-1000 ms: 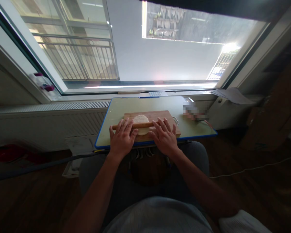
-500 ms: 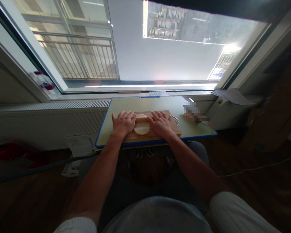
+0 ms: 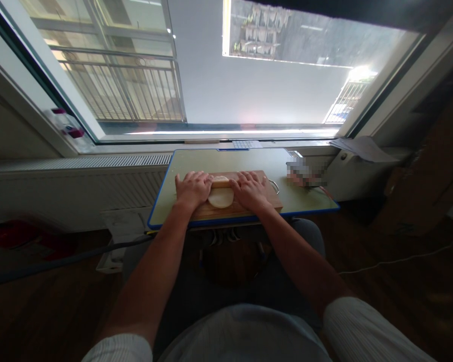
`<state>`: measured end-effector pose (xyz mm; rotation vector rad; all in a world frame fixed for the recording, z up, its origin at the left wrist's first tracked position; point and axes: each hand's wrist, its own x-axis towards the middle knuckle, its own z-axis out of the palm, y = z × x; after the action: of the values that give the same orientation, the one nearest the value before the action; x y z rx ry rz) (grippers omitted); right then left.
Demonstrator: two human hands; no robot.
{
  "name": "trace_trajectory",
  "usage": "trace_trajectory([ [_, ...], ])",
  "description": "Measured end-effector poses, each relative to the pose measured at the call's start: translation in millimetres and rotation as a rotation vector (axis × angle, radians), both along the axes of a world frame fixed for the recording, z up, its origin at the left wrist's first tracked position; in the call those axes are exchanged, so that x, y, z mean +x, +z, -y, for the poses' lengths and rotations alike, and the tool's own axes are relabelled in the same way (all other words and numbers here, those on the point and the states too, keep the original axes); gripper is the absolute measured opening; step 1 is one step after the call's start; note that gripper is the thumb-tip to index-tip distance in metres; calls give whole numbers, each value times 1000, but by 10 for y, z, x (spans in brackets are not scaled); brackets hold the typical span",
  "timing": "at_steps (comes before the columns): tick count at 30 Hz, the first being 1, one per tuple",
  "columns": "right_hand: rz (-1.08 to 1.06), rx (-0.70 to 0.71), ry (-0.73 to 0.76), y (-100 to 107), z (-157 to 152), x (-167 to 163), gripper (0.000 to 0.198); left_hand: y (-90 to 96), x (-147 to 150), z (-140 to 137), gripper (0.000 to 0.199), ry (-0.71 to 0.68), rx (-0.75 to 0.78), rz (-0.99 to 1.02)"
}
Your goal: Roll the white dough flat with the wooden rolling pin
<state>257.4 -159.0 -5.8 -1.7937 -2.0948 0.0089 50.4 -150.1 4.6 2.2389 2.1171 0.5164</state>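
A pale, round sheet of dough (image 3: 221, 199) lies flat on a wooden cutting board (image 3: 273, 200) with a metal handle at its right end. Across the dough's far part rests a light wooden rolling pin (image 3: 221, 184), with some dough showing beyond it. My left hand (image 3: 193, 190) covers the pin's left end, palm down. Over its right end lies my right hand (image 3: 251, 189), fingers pointing forward. Only the pin's middle shows between the two thumbs; both ends are hidden under my hands.
The board sits on a small pale table (image 3: 196, 160) with a blue edge. A blurred-out object (image 3: 305, 173) lies at its right. Beyond are a radiator (image 3: 136, 187) and a large window, with a bottle (image 3: 68, 123) on the sill at left. A cable (image 3: 407, 259) crosses the floor at right.
Very little differs. The right hand has shifted a touch to the right along the rolling pin; both hands stay on it over the dough.
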Motion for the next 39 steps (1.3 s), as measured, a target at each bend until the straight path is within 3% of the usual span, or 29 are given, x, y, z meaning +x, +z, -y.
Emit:
trace_trajectory([
  [14, 16, 5, -6, -136, 574, 72, 67, -196, -24, 659, 60, -50, 159, 63],
  [20, 16, 1, 3, -161, 702, 84, 70, -214, -50, 766, 61, -59, 151, 41],
  [24, 22, -27, -1, -96, 592, 64, 72, -142, -44, 639, 61, -48, 85, 37],
  [33, 34, -76, 8, 54, 28, -3, 74, 5, -38, 72, 62, -16, -30, 17],
  [39, 139, -49, 88, 123, -237, -44, 60, 31, -44, -240, 59, 15, -58, -24],
])
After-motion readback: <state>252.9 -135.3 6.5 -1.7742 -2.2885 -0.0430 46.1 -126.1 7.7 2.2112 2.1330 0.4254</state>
